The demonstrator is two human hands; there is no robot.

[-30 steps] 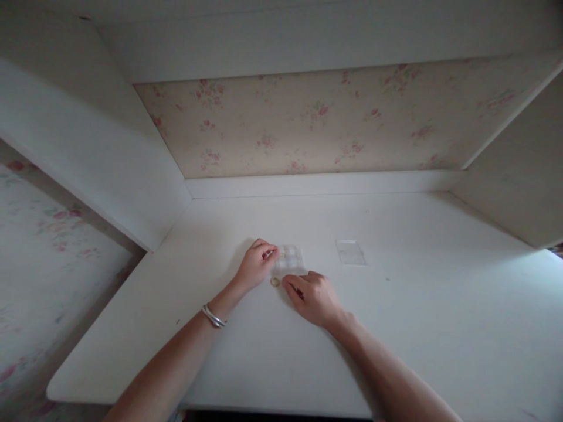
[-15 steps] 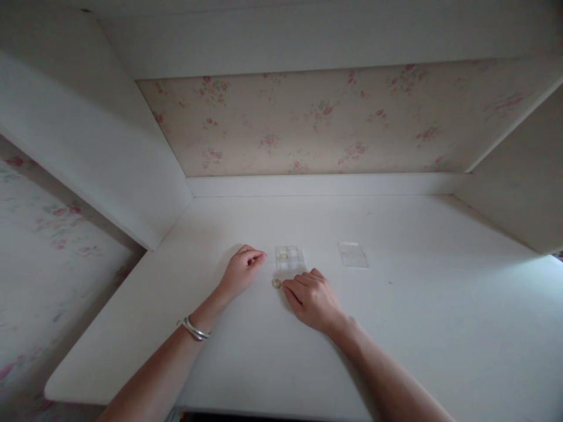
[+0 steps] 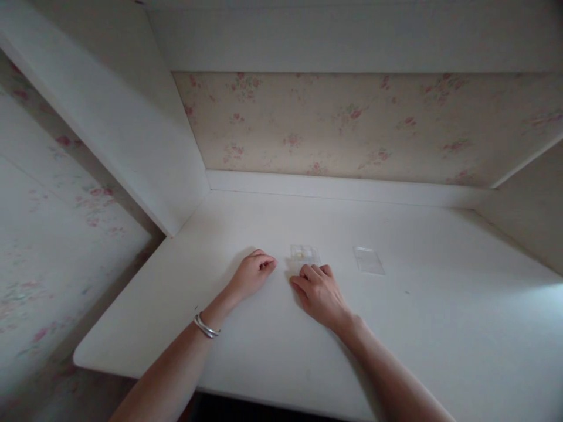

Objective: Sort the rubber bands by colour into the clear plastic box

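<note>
My right hand [image 3: 320, 294] is closed at the near edge of a clear plastic box [image 3: 304, 253], its fingers partly covering the box. Between its thumb and forefinger is a small yellowish ring [image 3: 291, 280], mostly hidden by the fingertips. The box has compartments, and a small yellowish thing lies in a far one, too small to name. Left of the box, my left hand [image 3: 253, 274] rests on the desk with its fingers curled shut and nothing visible in them. A silver bangle circles the left wrist.
A flat clear plastic lid [image 3: 369, 261] lies on the white desk [image 3: 264, 357], right of the box. White panels stand at the left and right, and a low ledge [image 3: 334, 184] runs along the back below floral wallpaper. A tiny dark speck lies farther right.
The ring lay on the desk beside my right fingertips; now the right thumb and forefinger close on it. My left hand stays curled beside the box. The whole view has shifted and tilted slightly.
</note>
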